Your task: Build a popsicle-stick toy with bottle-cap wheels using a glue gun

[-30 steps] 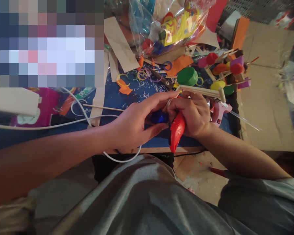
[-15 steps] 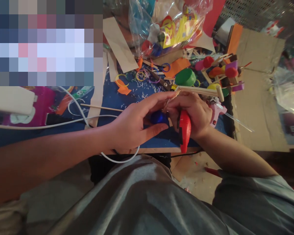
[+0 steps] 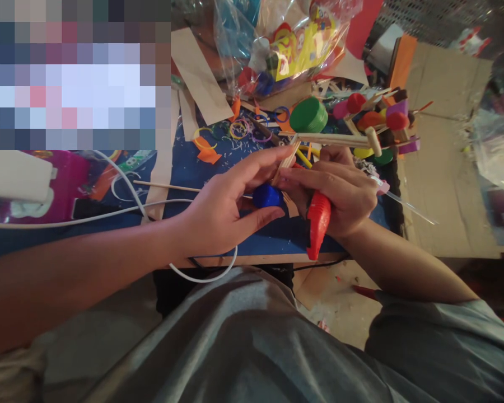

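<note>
My left hand (image 3: 218,210) is curled around a small frame of wooden sticks (image 3: 284,163), with a blue bottle cap (image 3: 266,196) between thumb and fingers. One long arm of the frame, ending in a short crosspiece, reaches right above my other hand. My right hand (image 3: 340,190) is closed on a red-handled tool (image 3: 319,224), whose handle points down toward me. The tool's working end is hidden behind the fingers. The right fingertips touch the sticks beside the cap. Just past the knuckles lies a pink glue gun (image 3: 381,183), partly covered, with a clear glue stick.
A green cap (image 3: 308,115), rubber bands (image 3: 238,129) and orange paper scraps (image 3: 208,152) lie beyond my hands. A stick-and-cap model (image 3: 380,118) stands at right, near a cardboard sheet (image 3: 449,168). A white cable (image 3: 121,214) crosses at left. Plastic bags (image 3: 285,45) sit at the back.
My right hand has shifted slightly right and its fingers have loosened from a tight fist, showing more of the sticks. The blue cap and frame have tilted slightly in my left hand.
</note>
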Available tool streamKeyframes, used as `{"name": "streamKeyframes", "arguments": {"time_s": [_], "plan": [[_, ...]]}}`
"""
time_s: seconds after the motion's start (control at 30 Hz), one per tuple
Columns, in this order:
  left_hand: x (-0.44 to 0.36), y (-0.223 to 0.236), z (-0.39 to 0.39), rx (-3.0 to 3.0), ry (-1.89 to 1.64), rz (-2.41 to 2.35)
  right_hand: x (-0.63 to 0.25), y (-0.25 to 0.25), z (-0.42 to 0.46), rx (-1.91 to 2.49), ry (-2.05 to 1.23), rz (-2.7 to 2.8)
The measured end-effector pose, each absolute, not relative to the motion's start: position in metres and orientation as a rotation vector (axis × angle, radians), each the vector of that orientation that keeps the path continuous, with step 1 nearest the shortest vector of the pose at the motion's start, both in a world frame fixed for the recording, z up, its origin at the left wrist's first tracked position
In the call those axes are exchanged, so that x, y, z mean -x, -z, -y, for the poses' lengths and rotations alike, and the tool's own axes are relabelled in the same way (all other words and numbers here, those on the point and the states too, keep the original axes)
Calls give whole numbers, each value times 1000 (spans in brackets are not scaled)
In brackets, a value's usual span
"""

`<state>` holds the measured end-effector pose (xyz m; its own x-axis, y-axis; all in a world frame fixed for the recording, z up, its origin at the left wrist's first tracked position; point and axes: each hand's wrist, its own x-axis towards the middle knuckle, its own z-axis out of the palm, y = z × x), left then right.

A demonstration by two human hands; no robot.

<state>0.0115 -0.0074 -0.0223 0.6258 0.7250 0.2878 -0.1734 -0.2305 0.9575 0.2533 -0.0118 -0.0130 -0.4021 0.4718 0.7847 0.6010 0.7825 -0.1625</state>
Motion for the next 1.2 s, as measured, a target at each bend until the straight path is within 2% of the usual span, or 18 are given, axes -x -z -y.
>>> {"name": "streamKeyframes", "arguments": {"time_s": [0.23,0.5,1.2], "plan": [[-10,25,8,-1642,-879,-479,-255,5,16,762,96,2133],[-11,27,8,-1669,-875,-404,-255,16,11,821,155,2189],[-15,26,10,-1635,-878,-380,-248,15,8,637,26,2170]]}}
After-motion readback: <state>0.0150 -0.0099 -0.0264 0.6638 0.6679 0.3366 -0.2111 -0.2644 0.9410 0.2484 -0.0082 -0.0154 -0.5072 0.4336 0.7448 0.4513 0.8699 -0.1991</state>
